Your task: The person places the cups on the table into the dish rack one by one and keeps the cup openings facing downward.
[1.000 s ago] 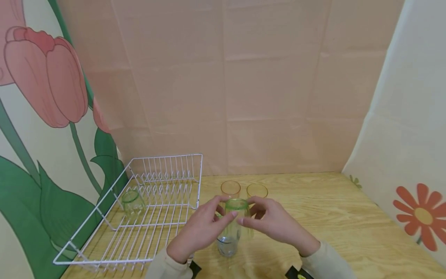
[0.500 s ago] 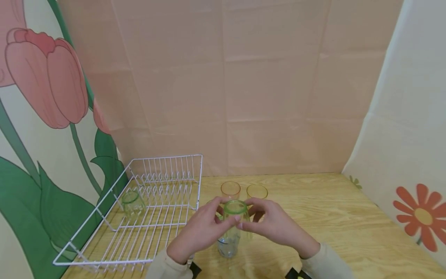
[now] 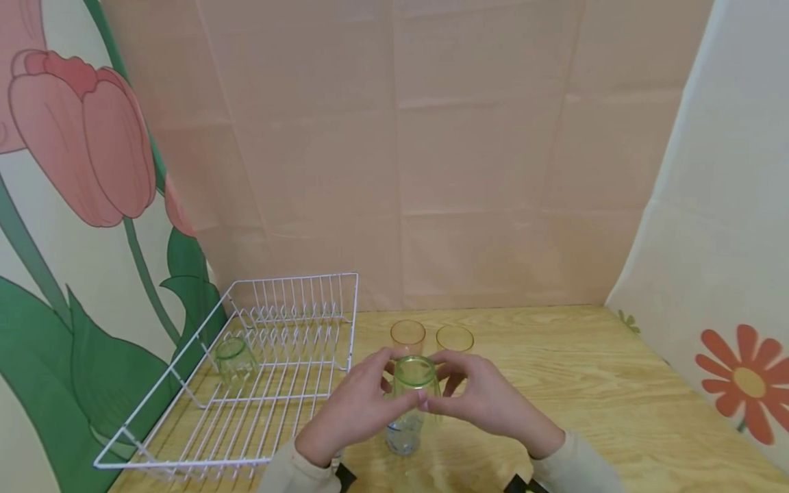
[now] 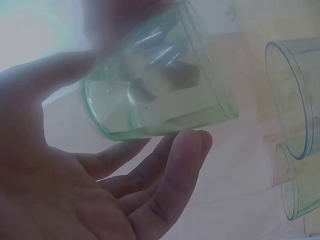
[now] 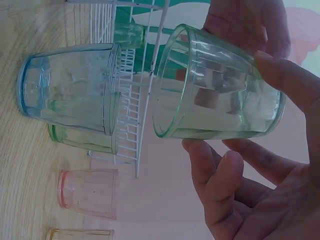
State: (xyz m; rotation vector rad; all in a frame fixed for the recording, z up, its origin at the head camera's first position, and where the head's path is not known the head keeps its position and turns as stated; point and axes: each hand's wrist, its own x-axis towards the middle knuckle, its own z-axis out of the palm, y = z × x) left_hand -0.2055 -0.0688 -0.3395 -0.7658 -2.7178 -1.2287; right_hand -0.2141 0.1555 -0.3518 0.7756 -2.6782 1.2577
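A green-tinted glass tumbler is held upside down in the air, base up and mouth down. My left hand pinches it from the left between thumb and fingers. From the other side my right hand grips it in the same way, the thumbs meeting at its near side. Seen from the right wrist, the mouth of the held tumbler points at the table. Below it stands an upright blue-tinted tumbler, and another green tumbler is partly hidden behind that one.
A white wire dish rack stands on the left, with an inverted green tumbler in its far left part. Behind my hands are a pink-rimmed tumbler and a yellow-rimmed tumbler on the wood-grain table.
The held green tumbler has tipped so more of its base faces the head camera, and it has shifted slightly left. Both hands keep their grip; the rack and other tumblers have not moved.
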